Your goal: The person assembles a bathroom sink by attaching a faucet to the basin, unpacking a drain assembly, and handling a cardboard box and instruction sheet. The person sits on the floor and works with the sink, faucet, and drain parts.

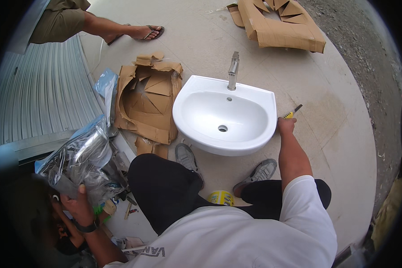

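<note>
White ceramic basin: unboxed, tap up, drain bare

Done, by the look of it: basin out on the floor, centre of frame. Torn brown cardboard box just beside it, left of centre; second brown cardboard tray, upper right. Lower left, left hand has a crumpled clear plastic bag, thumb up against it, other fingers mostly hidden, grip strength can't tell. Right hand, right of centre by the basin rim, fingers closed around a yellow-handled cutter knife. Chrome single-post tap upright on back deck; whether tightened, can't tell. Left, probably: round drain hole, no stopper visible.

Room: pale tiled floor open at right and upper centre, gravel strip along right edge. Left side tight: grey corrugated metal sheet, box, bag. Yellow roll between the shoes, lower centre.
</note>
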`<state>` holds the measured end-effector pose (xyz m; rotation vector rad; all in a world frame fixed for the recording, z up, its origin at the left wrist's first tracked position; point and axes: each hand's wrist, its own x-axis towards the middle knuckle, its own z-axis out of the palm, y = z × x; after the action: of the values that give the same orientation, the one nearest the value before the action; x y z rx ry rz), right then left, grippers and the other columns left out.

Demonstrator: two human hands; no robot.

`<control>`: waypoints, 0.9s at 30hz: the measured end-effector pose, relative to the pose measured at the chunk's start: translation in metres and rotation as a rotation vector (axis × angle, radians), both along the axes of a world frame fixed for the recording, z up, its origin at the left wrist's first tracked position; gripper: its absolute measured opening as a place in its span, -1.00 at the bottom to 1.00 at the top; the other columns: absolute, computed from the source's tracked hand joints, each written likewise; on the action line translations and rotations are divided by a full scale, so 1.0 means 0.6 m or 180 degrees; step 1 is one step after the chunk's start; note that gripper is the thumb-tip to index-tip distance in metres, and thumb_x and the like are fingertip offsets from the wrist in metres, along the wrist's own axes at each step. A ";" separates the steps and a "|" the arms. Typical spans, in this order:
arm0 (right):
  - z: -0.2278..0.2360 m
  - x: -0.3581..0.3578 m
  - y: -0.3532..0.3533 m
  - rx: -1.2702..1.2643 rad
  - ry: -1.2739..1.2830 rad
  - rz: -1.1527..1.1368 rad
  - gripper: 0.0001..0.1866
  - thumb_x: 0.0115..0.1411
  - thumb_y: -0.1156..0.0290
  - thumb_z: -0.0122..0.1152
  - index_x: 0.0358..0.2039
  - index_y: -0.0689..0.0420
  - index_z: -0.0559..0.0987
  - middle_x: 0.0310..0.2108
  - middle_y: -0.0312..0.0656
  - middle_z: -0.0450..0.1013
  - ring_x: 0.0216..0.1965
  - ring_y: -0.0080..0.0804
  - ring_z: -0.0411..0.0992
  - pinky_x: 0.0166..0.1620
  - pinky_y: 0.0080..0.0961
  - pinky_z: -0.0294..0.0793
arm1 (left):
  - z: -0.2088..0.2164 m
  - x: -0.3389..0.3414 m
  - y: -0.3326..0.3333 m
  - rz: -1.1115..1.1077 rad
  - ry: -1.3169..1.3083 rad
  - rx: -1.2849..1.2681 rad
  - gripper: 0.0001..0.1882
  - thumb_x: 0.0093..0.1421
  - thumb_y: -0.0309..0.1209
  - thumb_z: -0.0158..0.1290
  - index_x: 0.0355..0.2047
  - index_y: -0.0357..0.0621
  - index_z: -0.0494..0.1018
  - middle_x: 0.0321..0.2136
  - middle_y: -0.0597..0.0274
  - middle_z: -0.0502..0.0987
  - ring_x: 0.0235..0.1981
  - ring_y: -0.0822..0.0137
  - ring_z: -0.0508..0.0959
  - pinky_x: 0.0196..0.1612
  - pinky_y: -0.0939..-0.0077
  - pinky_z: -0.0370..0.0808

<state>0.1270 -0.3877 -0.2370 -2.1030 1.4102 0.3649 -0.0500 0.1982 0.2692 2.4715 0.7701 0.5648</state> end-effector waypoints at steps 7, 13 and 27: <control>0.203 0.063 -0.054 0.1126 -0.1434 -0.0884 -0.76 0.30 0.31 -0.05 -0.14 0.21 0.41 -0.47 -0.13 0.39 -0.62 -0.35 0.36 -0.59 -0.39 0.37 | 0.074 0.092 -0.073 -0.1623 0.0691 -0.1951 -0.23 0.14 -0.08 0.38 0.20 -0.34 0.40 -0.04 0.16 0.59 -0.02 0.36 0.55 0.14 0.39 0.46; 0.595 -0.044 0.094 0.1631 -0.3122 0.1420 -0.72 0.50 0.14 0.04 -0.13 0.11 0.44 -0.46 -0.39 0.31 -0.55 -0.63 0.31 -0.48 -0.56 0.36 | 0.079 0.064 -0.050 -0.2327 0.1164 -0.2734 -0.37 0.30 -0.17 0.25 0.23 -0.33 0.40 -0.04 0.17 0.59 -0.04 0.43 0.54 0.10 0.43 0.49; 0.839 -0.358 0.431 0.1950 -0.2817 0.4221 -0.63 0.37 0.41 0.13 0.16 0.18 0.45 -0.22 0.10 0.55 -0.26 0.09 0.54 -0.12 -0.23 0.51 | 0.122 -0.083 0.006 -0.2922 0.0763 -0.1300 -0.46 0.12 -0.39 0.27 0.08 -0.40 0.47 -0.19 0.12 0.61 -0.11 0.34 0.57 0.05 0.42 0.48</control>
<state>-0.0875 -0.1290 0.2664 -1.9160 -0.6290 0.2230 -0.0998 0.2019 0.3421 2.1951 -0.2072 -0.2126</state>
